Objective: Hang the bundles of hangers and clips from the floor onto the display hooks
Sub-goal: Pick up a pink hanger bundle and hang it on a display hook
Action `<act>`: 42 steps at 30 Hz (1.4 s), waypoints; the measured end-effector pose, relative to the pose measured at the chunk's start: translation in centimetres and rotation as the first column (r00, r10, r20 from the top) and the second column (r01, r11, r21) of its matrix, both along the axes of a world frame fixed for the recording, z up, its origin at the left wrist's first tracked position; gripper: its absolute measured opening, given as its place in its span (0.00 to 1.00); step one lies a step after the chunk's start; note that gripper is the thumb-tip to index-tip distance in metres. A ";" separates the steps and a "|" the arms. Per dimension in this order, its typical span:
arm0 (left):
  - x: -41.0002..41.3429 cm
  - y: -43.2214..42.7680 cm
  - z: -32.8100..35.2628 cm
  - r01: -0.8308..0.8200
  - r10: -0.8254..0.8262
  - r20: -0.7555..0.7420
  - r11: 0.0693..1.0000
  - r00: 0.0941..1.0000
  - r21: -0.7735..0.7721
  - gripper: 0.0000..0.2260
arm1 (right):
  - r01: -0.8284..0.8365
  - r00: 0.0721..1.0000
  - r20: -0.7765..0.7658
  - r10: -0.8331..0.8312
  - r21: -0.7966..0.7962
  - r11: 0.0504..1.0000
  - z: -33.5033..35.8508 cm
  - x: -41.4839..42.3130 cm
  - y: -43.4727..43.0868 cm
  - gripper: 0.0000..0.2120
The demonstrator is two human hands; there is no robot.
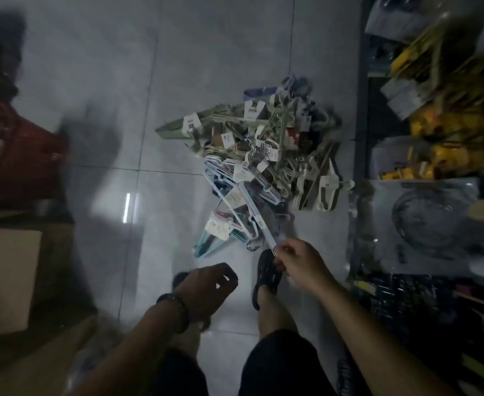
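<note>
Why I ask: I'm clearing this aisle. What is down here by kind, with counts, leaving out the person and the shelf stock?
Pile of hanger bundles on the tiles: 1
Pale blue hanger bundle, end in the grip of the right hand: 1
Cardboard box: 1
Red container, blurred: 1
Total: 4

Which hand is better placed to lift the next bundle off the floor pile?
Right. The right hand pinches the near end of a pale hanger bundle on the near edge of the pile. The left hand hangs loosely curled, holding nothing, short of the pile.
</note>
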State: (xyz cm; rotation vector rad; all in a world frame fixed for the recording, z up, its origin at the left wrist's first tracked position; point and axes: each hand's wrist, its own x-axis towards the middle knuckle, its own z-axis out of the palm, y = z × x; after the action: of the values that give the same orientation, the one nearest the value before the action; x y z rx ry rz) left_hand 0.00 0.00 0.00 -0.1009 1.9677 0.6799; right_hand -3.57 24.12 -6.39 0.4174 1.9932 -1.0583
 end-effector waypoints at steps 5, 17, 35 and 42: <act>-6.0 0.4 -15.0 -0.085 0.085 0.086 0.996 0.993 0.000 0.11 | -0.146 0.984 0.107 0.144 0.013 0.989 -13.0 -7.2 -1.5 0.07; -12.4 -0.1 -47.8 -0.585 0.591 0.026 0.803 0.806 -0.115 0.27 | -0.126 0.975 0.207 0.085 0.193 0.973 -46.3 -8.0 -3.2 0.40; -13.3 1.1 -49.9 -0.926 0.892 0.267 0.377 0.364 0.003 0.06 | 0.029 0.895 -0.441 0.067 0.209 0.978 -40.2 -2.1 0.0 0.29; -10.4 -2.1 -47.7 -0.980 0.917 0.350 0.196 0.191 0.022 0.09 | 0.193 0.845 -0.532 -0.062 0.194 0.962 -37.9 -2.1 -0.8 0.29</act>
State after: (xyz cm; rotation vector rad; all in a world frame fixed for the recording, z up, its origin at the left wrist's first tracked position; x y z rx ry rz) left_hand -10.42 -2.06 -47.72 -1.3532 1.3007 1.6342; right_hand -5.63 23.31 -44.32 0.4277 2.6323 -1.0963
